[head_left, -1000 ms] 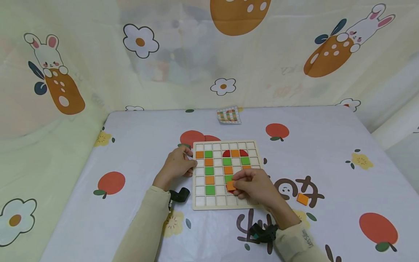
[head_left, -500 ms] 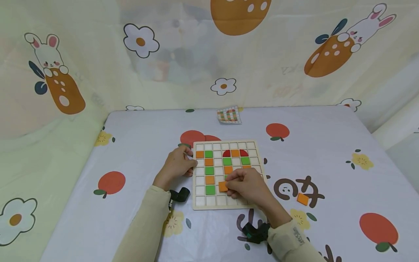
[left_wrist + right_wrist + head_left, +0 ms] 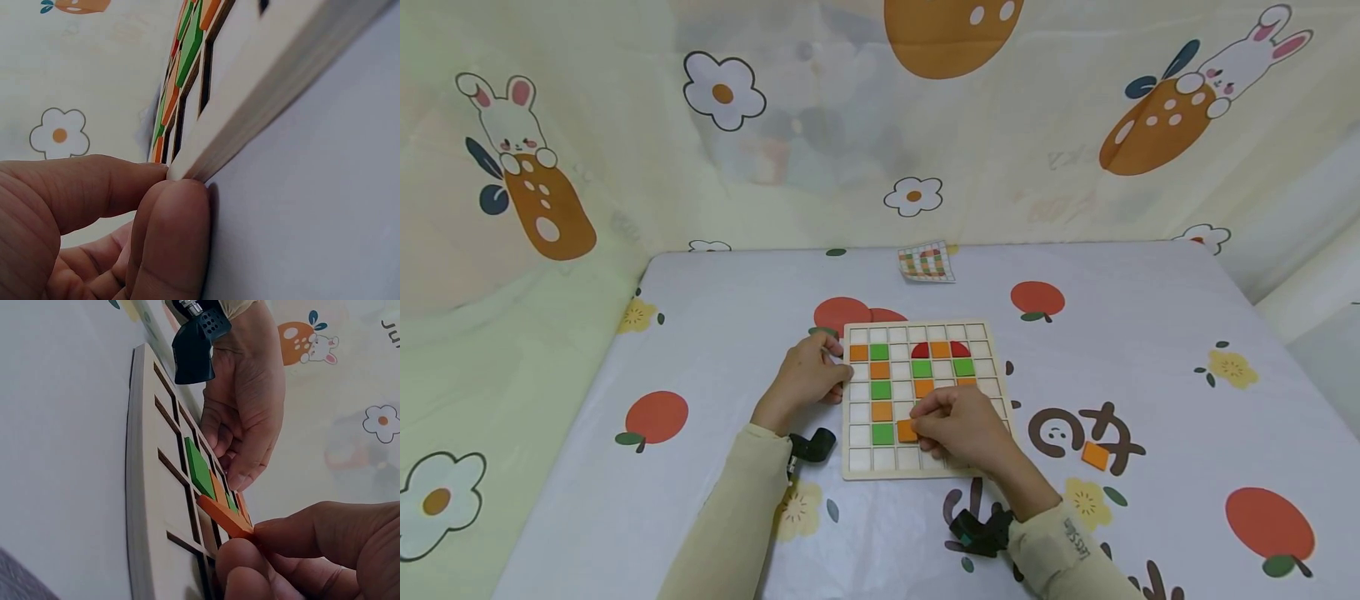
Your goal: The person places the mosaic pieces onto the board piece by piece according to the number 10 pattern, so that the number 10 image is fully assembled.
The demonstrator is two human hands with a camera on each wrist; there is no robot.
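Observation:
A square wooden grid board (image 3: 925, 475) lies on the table, several of its cells filled with orange, green and red tiles. My left hand (image 3: 805, 375) grips the board's left edge between thumb and finger; the left wrist view shows the fingertips against the wooden rim. Over the lower middle of the grid, my right hand (image 3: 964, 425) pinches an orange square tile (image 3: 907, 431). In the right wrist view this orange tile (image 3: 224, 516) tilts, its far end low at a cell just beside a green tile (image 3: 199, 469). My right hand hides some cells in the head view.
A loose orange tile (image 3: 1095, 455) lies on the printed tablecloth to the right of the board. Behind the board lies a small card (image 3: 927, 262) with a coloured grid pattern. A patterned curtain (image 3: 820, 125) hangs at the table's back.
My right hand has moved left across the grid with the orange tile, from beside the red and green column to near the left green column. My left hand stays at the board's edge.

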